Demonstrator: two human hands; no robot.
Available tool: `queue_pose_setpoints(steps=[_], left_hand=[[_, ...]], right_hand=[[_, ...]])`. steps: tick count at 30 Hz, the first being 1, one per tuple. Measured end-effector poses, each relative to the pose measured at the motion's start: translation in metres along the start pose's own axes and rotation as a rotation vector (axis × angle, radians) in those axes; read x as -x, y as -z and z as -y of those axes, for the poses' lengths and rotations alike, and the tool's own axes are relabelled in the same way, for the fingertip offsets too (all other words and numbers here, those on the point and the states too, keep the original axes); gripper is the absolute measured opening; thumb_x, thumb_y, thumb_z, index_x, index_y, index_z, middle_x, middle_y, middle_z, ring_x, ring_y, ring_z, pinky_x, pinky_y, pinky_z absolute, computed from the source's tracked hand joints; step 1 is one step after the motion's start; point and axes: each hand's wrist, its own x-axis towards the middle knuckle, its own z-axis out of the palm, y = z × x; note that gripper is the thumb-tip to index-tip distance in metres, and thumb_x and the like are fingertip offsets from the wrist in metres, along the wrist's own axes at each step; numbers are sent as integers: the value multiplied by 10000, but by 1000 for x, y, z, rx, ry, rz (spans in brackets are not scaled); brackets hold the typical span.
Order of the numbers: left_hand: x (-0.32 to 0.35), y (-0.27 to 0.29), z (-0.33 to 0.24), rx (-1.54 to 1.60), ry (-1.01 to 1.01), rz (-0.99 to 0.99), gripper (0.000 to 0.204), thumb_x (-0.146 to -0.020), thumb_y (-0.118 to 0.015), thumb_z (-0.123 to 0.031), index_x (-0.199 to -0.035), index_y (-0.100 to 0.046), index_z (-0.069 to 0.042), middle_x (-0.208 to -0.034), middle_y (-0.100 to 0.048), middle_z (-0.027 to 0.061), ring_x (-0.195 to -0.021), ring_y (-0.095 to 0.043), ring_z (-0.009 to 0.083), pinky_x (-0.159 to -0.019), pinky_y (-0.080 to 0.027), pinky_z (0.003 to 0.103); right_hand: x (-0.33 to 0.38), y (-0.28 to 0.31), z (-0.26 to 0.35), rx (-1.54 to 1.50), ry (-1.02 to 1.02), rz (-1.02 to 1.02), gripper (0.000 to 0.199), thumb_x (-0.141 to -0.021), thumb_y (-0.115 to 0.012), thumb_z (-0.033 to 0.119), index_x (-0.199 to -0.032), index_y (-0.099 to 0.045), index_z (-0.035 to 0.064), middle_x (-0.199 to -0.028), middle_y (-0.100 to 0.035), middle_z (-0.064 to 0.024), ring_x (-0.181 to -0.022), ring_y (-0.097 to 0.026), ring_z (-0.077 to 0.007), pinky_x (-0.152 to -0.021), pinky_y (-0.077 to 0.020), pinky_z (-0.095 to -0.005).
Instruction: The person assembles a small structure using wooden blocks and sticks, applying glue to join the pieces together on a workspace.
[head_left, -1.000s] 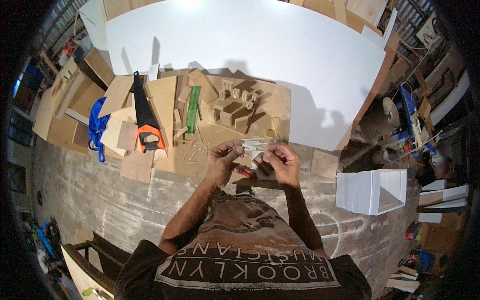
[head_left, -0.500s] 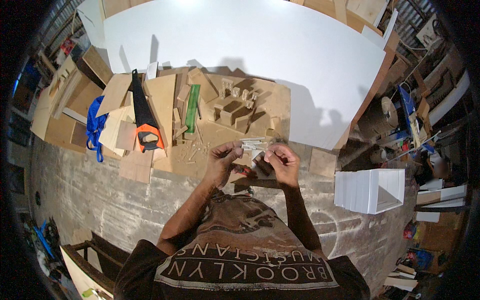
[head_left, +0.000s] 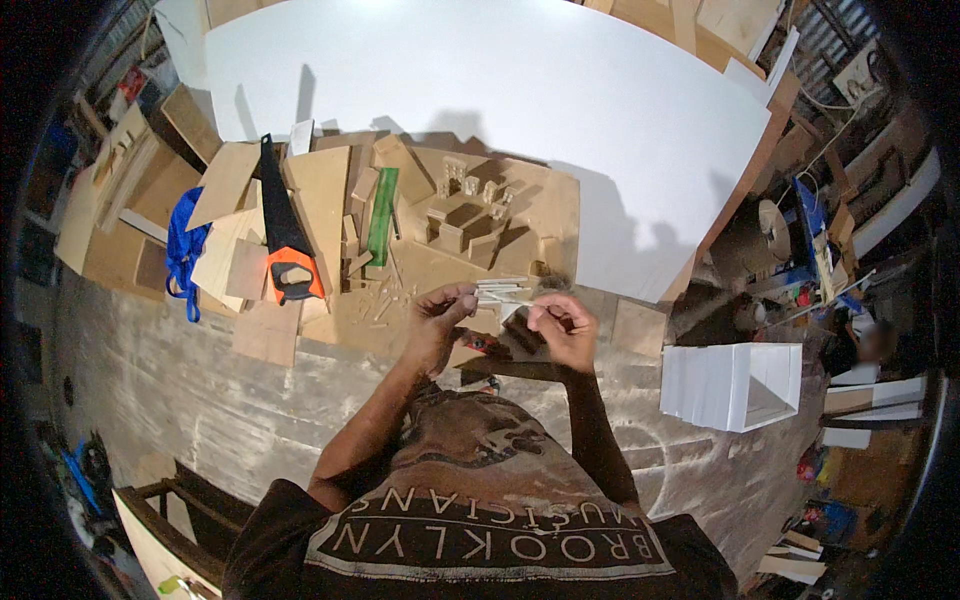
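Over the near edge of a tan work board (head_left: 560,200), my left hand (head_left: 438,318) is closed with thumb and fingertips pinched together. A short gap to its right, my right hand (head_left: 565,328) also makes a pinch, and a thin pale stick (head_left: 522,301) seems to stick out of it toward the left. What my left fingers hold, if anything, is too small to make out. Several white sticks (head_left: 497,287) lie just beyond and between the hands. A red-handled tool (head_left: 482,345) sits below them, partly hidden.
Small wooden blocks (head_left: 452,236) and a miniature wooden furniture piece stand farther back on the board. To the left are a green strip (head_left: 381,215), wood scraps (head_left: 378,308) and an orange-handled saw (head_left: 291,272). A white box (head_left: 710,385) stands on the right; a large white panel (head_left: 480,70) lies beyond.
Both hands keep their pinched poses with only slight finger movement. The whole view has shifted a little; the things on the board look unmoved.
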Motion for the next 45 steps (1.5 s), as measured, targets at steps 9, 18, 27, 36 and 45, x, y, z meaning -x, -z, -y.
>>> queue_pose_setpoints(steps=[9, 18, 27, 36, 45], left_hand=[[-3, 68, 4, -56, -117, -225, 182, -914, -676, -116, -1084, -683, -51, -912, -656, 6, -781, -608, 97, -532, -456, 250], [25, 147, 1, -88, -150, -542, 185, -902, -691, -117, -1051, -680, -8, -844, -634, 9, -740, -577, 85, -534, -464, 237], [5, 210, -17, -32, -89, -605, 178, -902, -689, -102, -1054, -675, -11, -843, -644, 19, -734, -583, 81, -537, -460, 234], [-50, 248, -58, -128, -103, -423, 154, -916, -679, -111, -1040, -679, -20, -824, -628, 3, -710, -559, 61, -541, -454, 220], [-65, 274, -67, -103, -49, -383, 164, -918, -676, -112, -1046, -686, -11, -812, -629, 9, -679, -553, 61, -530, -455, 223]], right_hand=[[-76, 18, -13, 140, -100, -175, 137, -897, -635, 5, -1029, -652, -30, -825, -673, -63, -734, -635, -114, -666, -515, -250], [-178, -38, -112, 408, 16, -213, 44, -867, -604, -18, -833, -629, -6, -733, -650, -40, -669, -632, -110, -608, -497, -249], [-196, -74, -134, 821, 197, -292, 27, -792, -656, 42, -816, -658, 30, -733, -669, -149, -683, -676, -261, -638, -516, -349], [-204, -103, -159, 994, 56, -422, 64, -773, -701, 87, -807, -682, 37, -775, -688, -164, -733, -691, -323, -671, -539, -391], [-212, -111, -187, 1221, -60, -511, 91, -755, -739, 198, -798, -719, 121, -787, -703, -119, -713, -683, -340, -657, -547, -417]])
